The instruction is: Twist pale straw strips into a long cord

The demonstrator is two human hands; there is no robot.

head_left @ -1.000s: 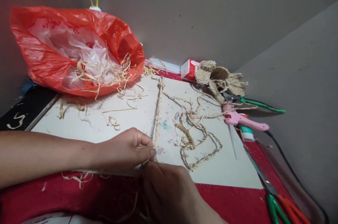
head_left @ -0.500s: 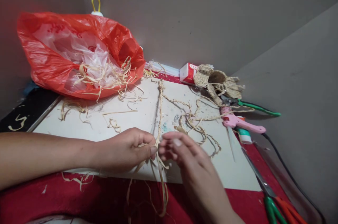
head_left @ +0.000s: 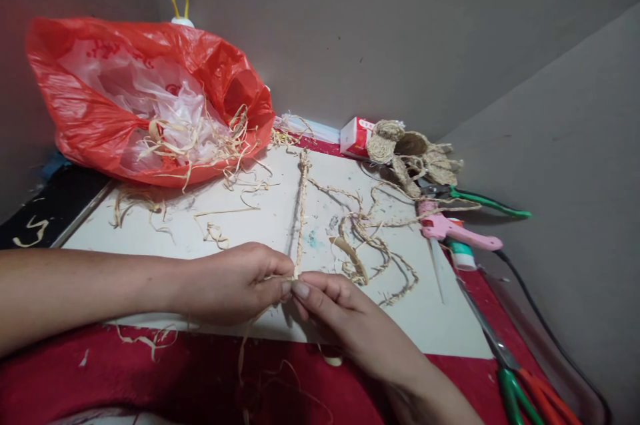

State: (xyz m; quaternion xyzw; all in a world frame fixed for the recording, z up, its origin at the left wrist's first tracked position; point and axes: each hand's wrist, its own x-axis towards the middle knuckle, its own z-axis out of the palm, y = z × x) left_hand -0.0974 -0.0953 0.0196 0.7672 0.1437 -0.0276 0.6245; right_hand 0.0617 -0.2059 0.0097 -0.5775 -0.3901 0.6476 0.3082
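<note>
A pale raffia braid (head_left: 302, 218) runs straight down the white board from its far edge to my fingers. My left hand (head_left: 250, 283) pinches the braid's near end between thumb and forefinger. Against it, my right hand (head_left: 334, 308) is closed with thumb and forefinger pressed together on strands of the same raffia. The fingertips of both hands nearly meet and hide the strands between them. Loose raffia strands (head_left: 241, 361) hang below my hands over the red cloth. Right of the braid lies a tangle of thin braided cord (head_left: 383, 248).
A red plastic bag (head_left: 95, 125) with raffia inside stands at the back left. Along the right are woven pieces (head_left: 387, 141), green-handled pliers (head_left: 493, 203), a pink glue gun (head_left: 457, 230) and scissors (head_left: 510, 361). Raffia scraps (head_left: 135, 205) lie on the white board (head_left: 450, 328).
My right hand has moved left and closed on strands beside my left fingertips. The hanging strands have been drawn to the right. My left hand keeps its pinch.
</note>
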